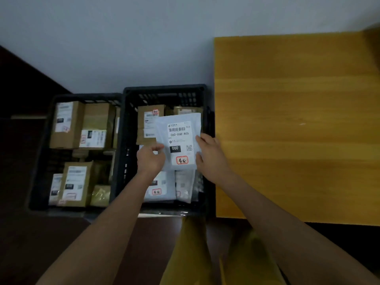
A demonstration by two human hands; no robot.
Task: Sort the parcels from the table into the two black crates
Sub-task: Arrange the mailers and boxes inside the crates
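- Behind everything is a plain grey wall (123, 38), and the floor (30, 243) lower down is dark.
- On the right stands a yellow wooden table (296, 128), seen from above.
- Two black crates sit side by side on the floor, just left of the table.
- The left crate (44, 153) holds brown boxes (67, 124) with white labels, standing close together.
- The right crate (127, 128) holds a brown box (149, 124) at the back and flat grey bags (164, 188) at the front.
- Both hands hold one grey bag parcel (178, 140) up over the right crate.
- This parcel has a white label with "060-06B-A05", a black "060" patch and a red stamp.
- The left hand (151, 159) pinches the parcel's left edge with its thumb and bent fingers.
- The right hand (211, 154) grips the parcel's right edge, with the thumb on the front.
- Yellow trousers (191, 254) show at the bottom, between the two bare arms.
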